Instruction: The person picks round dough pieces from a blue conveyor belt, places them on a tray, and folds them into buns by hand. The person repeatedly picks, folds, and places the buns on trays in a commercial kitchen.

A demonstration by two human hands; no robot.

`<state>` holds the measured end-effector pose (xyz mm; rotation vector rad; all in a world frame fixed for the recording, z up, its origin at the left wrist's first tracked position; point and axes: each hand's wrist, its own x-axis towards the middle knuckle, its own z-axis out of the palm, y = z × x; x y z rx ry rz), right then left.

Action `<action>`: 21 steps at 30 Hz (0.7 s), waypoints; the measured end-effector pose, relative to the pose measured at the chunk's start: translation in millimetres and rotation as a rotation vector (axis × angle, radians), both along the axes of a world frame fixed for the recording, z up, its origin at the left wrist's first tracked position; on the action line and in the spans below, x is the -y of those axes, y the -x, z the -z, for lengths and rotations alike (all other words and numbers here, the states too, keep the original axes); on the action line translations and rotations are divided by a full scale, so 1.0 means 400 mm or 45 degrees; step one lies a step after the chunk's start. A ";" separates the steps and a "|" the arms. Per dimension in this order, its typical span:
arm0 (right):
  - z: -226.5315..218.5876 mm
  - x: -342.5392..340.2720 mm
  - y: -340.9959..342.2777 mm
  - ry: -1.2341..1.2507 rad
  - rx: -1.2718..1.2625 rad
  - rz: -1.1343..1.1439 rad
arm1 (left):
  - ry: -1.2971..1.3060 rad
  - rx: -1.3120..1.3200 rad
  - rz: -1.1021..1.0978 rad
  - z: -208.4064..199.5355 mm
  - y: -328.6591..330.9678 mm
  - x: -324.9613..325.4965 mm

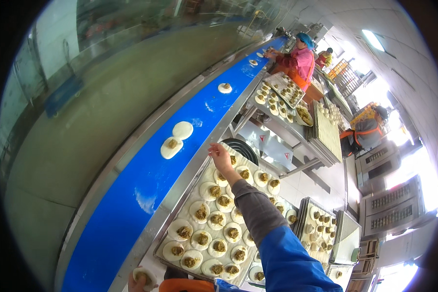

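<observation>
My left hand [133, 284], at the lower edge, holds a round dough wrapper [146, 278] with brown filling on it. Only part of that hand shows. My right arm reaches forward across a large tray [163, 243] of flat dough rounds topped with filling [200, 212]. At the tray's far edge, beside the belt, my right hand [221, 156] hovers with loosely bent fingers and nothing visible in them. On the blue conveyor belt [131, 194], ahead of that hand, lie a plain dough round [183, 130] and, touching it, one with filling [171, 147].
A metal rail runs along the belt's near side. Further along, a co-worker [304, 61] in pink handles dough at the belt, beside a table of filled rounds [284, 95]. Coiled black hose [241, 150] lies beyond my tray. More loaded trays [321, 228] stand to the right.
</observation>
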<state>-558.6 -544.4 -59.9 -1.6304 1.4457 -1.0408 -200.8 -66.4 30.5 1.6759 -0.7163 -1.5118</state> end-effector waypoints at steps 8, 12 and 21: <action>0.002 0.083 0.038 -0.003 0.016 -0.009 | 0.020 -0.497 -0.235 0.033 -0.022 -0.029; 0.015 0.124 0.035 -0.040 -0.081 -0.046 | -0.123 -0.392 -0.315 0.044 -0.025 -0.053; 0.023 0.242 0.019 0.058 -0.501 0.017 | -0.027 -0.611 -0.407 0.086 -0.035 -0.073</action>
